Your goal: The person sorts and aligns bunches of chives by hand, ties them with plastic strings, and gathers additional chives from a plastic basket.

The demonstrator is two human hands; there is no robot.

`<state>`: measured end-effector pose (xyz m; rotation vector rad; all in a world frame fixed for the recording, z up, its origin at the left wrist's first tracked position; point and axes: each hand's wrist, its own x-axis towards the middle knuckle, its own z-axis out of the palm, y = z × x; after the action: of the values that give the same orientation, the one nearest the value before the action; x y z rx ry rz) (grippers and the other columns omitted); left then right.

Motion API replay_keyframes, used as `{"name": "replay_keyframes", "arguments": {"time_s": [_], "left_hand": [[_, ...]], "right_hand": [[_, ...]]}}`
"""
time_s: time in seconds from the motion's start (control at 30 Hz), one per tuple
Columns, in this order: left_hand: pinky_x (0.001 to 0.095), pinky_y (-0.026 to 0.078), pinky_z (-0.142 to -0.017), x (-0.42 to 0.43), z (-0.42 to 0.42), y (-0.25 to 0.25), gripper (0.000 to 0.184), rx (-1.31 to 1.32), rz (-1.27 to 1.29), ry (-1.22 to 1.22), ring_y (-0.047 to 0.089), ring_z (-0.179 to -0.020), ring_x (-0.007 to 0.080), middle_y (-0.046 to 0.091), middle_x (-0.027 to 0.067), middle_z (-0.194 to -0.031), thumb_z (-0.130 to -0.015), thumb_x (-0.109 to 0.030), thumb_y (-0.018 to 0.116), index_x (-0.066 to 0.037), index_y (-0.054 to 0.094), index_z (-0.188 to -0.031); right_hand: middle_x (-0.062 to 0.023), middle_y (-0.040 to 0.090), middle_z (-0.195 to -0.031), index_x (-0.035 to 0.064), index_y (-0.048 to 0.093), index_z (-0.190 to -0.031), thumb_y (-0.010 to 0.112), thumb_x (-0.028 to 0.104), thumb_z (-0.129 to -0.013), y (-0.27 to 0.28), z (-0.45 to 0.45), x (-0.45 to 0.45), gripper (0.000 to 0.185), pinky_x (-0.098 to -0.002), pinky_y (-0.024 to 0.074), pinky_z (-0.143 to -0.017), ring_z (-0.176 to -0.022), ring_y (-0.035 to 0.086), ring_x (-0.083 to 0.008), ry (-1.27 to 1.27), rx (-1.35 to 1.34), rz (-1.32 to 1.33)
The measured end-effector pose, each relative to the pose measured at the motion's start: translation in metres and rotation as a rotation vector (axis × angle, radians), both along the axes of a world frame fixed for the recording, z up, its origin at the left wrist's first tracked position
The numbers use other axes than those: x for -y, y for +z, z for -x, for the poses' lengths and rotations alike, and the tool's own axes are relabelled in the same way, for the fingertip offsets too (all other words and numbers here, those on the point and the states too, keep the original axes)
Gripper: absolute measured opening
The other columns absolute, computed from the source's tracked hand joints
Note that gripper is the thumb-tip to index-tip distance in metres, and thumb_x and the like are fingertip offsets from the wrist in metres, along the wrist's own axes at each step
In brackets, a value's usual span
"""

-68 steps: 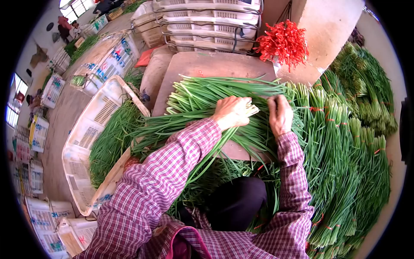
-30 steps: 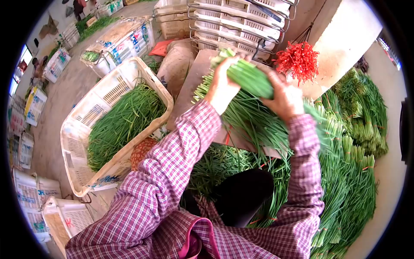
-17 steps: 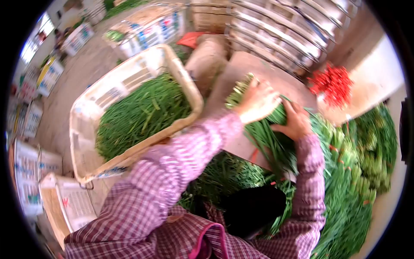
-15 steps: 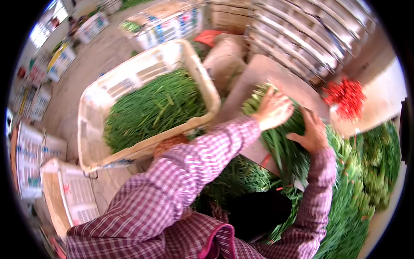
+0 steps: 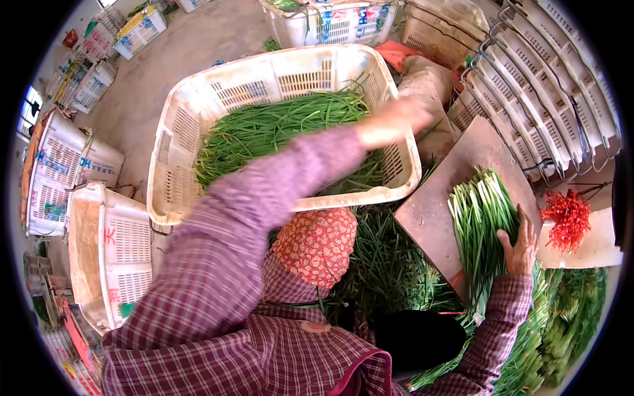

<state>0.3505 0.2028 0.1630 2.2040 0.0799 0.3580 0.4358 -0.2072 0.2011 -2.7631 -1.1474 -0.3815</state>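
Note:
A bunch of garlic chives [image 5: 485, 228] lies on a flat brown board [image 5: 432, 221], pale stem ends toward the back and green leaves hanging over the near edge. My right hand [image 5: 520, 245] rests against the bunch's right side, its thumb and fingers apart. Over the right rim of a white plastic crate [image 5: 173, 142] is my left hand [image 5: 399, 122], smeared by motion, so its fingers cannot be made out. Loose green chives [image 5: 271, 129] fill the crate's bottom. Right of the board sits a cluster of thin red ties [image 5: 566, 221].
Stacked white crates [image 5: 535, 86] stand at the back right. More crates [image 5: 129, 251] line the left side. Heaped chives [image 5: 389, 264] lie below the board, with more bunches [image 5: 561, 330] at the lower right. Red floral cloth [image 5: 317, 247] shows below the crate.
My left hand has left the bunch's stem end and swung left to the crate rim. My right hand stays by the bunch. The view has shifted, too.

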Motion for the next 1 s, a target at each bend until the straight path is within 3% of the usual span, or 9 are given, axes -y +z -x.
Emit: {"name": "replay_keyframes", "arguments": {"time_s": [0.03, 0.13, 0.2, 0.27, 0.37, 0.43, 0.63, 0.87, 1.0], "left_hand": [[0.0420, 0.037, -0.106, -0.039, 0.039, 0.017, 0.054, -0.141, 0.364, 0.012, 0.050, -0.124, 0.0289, 0.055, 0.0163, -0.131, -0.094, -0.045, 0.051, -0.005, 0.056, -0.130], [0.0405, 0.039, -0.106, -0.170, 0.133, -0.016, 0.054, -0.136, 0.284, 0.323, 0.053, -0.118, 0.0256, 0.058, 0.0158, -0.126, -0.092, -0.049, 0.052, -0.006, 0.057, -0.126], [0.0390, 0.041, -0.103, -0.198, 0.205, 0.008, 0.049, -0.145, 0.400, 0.511, 0.059, -0.111, 0.0225, 0.067, 0.0117, -0.108, -0.093, -0.042, 0.055, -0.003, 0.057, -0.122], [0.0363, 0.044, -0.100, -0.243, 0.279, -0.018, 0.048, -0.083, 0.433, 0.740, 0.062, -0.107, 0.0210, 0.068, 0.0113, -0.108, -0.094, -0.042, 0.053, -0.001, 0.060, -0.118], [0.0350, 0.045, -0.097, -0.267, 0.355, -0.026, 0.050, -0.034, 0.375, 0.825, 0.064, -0.103, 0.0193, 0.067, 0.0105, -0.108, -0.093, -0.043, 0.055, 0.001, 0.061, -0.117], [0.0335, 0.048, -0.093, -0.271, 0.381, -0.036, 0.050, 0.011, 0.412, 0.850, 0.064, -0.101, 0.0182, 0.067, 0.0108, -0.108, -0.092, -0.041, 0.056, 0.001, 0.060, -0.120], [0.0341, 0.049, -0.093, -0.248, 0.370, -0.041, 0.047, -0.150, 0.417, 0.746, 0.065, -0.100, 0.0209, 0.067, 0.0138, -0.108, -0.093, -0.038, 0.058, 0.002, 0.059, -0.118], [0.0314, 0.053, -0.085, -0.215, 0.265, -0.065, 0.031, -0.339, 0.409, 0.210, 0.066, -0.088, 0.0162, 0.069, 0.0079, -0.092, -0.093, -0.027, 0.060, -0.001, 0.067, -0.108], [0.0351, 0.053, -0.088, -0.164, 0.186, -0.072, 0.032, -0.432, 0.204, -0.080, 0.067, -0.093, 0.0202, 0.070, 0.0137, -0.101, -0.091, -0.029, 0.062, -0.001, 0.066, -0.108]], "right_hand": [[-0.0180, 0.050, -0.135, 0.0084, 0.039, -0.144, 0.060, 0.055, -0.086, 0.010, 0.004, -0.003, 0.077, -0.0481, 0.0384, -0.103, -0.125, 0.047, -0.0368, 0.011, -0.034, -0.033], [-0.0204, 0.049, -0.138, 0.0024, 0.040, -0.141, 0.061, 0.041, -0.090, 0.036, 0.029, -0.030, 0.067, -0.0465, 0.0360, -0.107, -0.129, 0.045, -0.0366, 0.051, -0.056, -0.173], [-0.0212, 0.051, -0.135, 0.0007, 0.044, -0.138, 0.058, 0.037, -0.092, 0.042, 0.049, -0.057, 0.060, -0.0453, 0.0372, -0.106, -0.127, 0.047, -0.0365, 0.096, -0.099, -0.196], [-0.0208, 0.056, -0.128, -0.0015, 0.049, -0.132, 0.058, 0.035, -0.092, 0.043, 0.064, -0.090, 0.055, -0.0451, 0.0403, -0.102, -0.120, 0.052, -0.0359, 0.160, -0.099, -0.138], [-0.0201, 0.061, -0.117, -0.0013, 0.057, -0.124, 0.060, 0.032, -0.092, 0.031, 0.082, -0.148, 0.046, -0.0435, 0.0448, -0.096, -0.111, 0.057, -0.0353, 0.295, -0.202, -0.164], [-0.0180, 0.063, -0.112, -0.0002, 0.061, -0.119, 0.064, 0.019, -0.087, 0.021, 0.093, -0.187, 0.037, -0.0421, 0.0492, -0.091, -0.105, 0.062, -0.0319, 0.360, -0.213, -0.138], [-0.0155, 0.067, -0.101, 0.0012, 0.066, -0.111, 0.069, 0.003, -0.078, -0.010, 0.115, -0.246, 0.033, -0.0396, 0.0508, -0.085, -0.096, 0.064, -0.0304, 0.523, -0.330, -0.055], [-0.0144, 0.068, -0.095, 0.0051, 0.068, -0.106, 0.071, 0.005, -0.077, -0.019, 0.129, -0.221, 0.030, -0.0386, 0.0509, -0.080, -0.089, 0.064, -0.0325, 0.401, -0.435, -0.050], [-0.0108, 0.068, -0.089, 0.0065, 0.070, -0.102, 0.072, 0.005, -0.076, -0.030, 0.143, -0.206, 0.027, -0.0381, 0.0506, -0.079, -0.083, 0.064, -0.0298, 0.339, -0.505, -0.079]]}}
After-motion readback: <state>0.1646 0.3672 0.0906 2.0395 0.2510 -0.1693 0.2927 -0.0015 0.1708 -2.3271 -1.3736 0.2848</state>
